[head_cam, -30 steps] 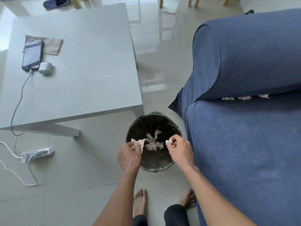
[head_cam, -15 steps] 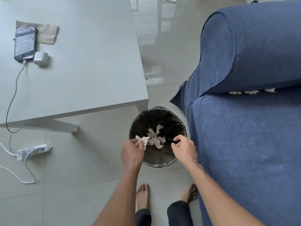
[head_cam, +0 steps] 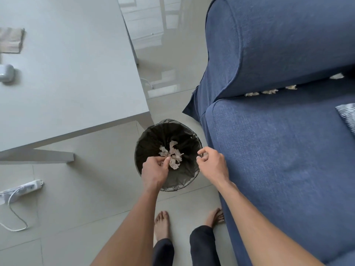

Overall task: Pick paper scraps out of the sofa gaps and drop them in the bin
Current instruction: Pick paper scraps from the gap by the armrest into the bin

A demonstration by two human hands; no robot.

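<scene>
A round bin (head_cam: 151, 137) with a black liner stands on the floor between the table and the blue sofa (head_cam: 278, 160). Several crumpled white paper scraps (head_cam: 171, 152) lie inside it. My left hand (head_cam: 154, 171) hovers over the bin's near side, fingers loosely apart, with a scrap just off its fingertips. My right hand (head_cam: 212, 164) is at the bin's right rim, fingers curled apart and holding nothing. More scraps (head_cam: 269, 91) are wedged in the gap between the sofa's armrest and seat cushion.
A grey low table (head_cam: 67, 64) stands to the left with a white earbud case (head_cam: 6, 72) and a brown napkin (head_cam: 11, 40) on it. A power strip (head_cam: 23, 189) with cables lies on the tiled floor. A patterned cushion (head_cam: 347, 114) sits at the sofa's right edge.
Both hands held scraps over the bin a second ago. The right hand let go first, then the left; the scraps fell into the bin. The view has tilted down and shifted right.
</scene>
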